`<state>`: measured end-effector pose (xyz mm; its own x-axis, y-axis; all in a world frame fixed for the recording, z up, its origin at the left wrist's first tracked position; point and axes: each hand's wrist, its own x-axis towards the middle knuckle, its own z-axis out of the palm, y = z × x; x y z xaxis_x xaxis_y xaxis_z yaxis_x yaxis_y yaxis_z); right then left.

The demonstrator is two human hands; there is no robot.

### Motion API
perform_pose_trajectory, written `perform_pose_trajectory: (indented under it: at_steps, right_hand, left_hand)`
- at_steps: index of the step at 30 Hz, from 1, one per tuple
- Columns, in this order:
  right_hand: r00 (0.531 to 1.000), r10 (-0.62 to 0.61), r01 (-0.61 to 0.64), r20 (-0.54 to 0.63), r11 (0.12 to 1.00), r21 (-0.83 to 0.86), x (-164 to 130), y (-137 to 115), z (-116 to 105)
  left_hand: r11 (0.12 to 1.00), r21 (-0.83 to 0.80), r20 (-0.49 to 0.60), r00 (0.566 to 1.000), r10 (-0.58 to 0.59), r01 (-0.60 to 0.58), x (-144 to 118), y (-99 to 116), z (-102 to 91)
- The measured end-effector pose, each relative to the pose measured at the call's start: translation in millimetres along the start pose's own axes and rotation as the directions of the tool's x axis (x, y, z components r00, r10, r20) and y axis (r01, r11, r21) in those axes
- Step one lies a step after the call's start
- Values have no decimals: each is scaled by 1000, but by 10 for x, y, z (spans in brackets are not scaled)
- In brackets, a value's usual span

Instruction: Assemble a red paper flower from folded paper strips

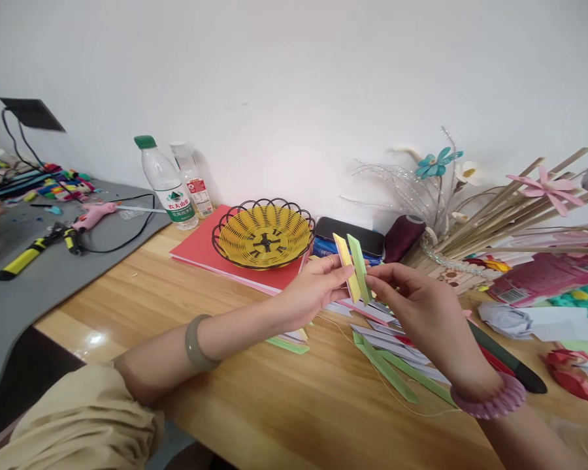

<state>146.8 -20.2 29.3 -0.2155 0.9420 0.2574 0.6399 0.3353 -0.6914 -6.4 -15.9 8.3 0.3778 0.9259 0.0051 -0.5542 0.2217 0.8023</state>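
Observation:
My left hand (318, 287) pinches a yellow folded paper strip (345, 264) between thumb and fingers, raised above the table. Right beside that strip, my right hand (414, 297) grips a light green folded paper strip (358, 267) by its edge. The two strips stand nearly parallel, slanted, with a narrow gap at their tops; whether they touch lower down I cannot tell. Beneath my hands lie several white folded strips (406, 349) and some green folded strips (385, 372). Part of another small pile of strips (289, 344) shows under my left wrist.
A yellow woven basket (264, 238) sits on red paper sheets (196, 245). Two plastic bottles (169, 183) stand by the wall. Left, a grey mat (108, 248) bears a pink glue gun (95, 215) and pliers (27, 254). Scissors (509, 359) and crafted flowers (436, 163) are at right.

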Motion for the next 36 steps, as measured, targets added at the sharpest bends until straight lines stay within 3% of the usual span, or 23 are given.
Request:
perform_pose_trajectory:
  at_steps: [8, 36]
  right_hand:
    - [999, 44, -44, 8, 993, 111, -42, -72, 35]
    - [999, 41, -42, 21, 998, 55, -22, 4, 116]
  left_hand:
    - [999, 51, -19, 1000, -16, 17, -1, -27, -27]
    - [997, -39, 0, 998, -60, 60, -14, -17, -1]
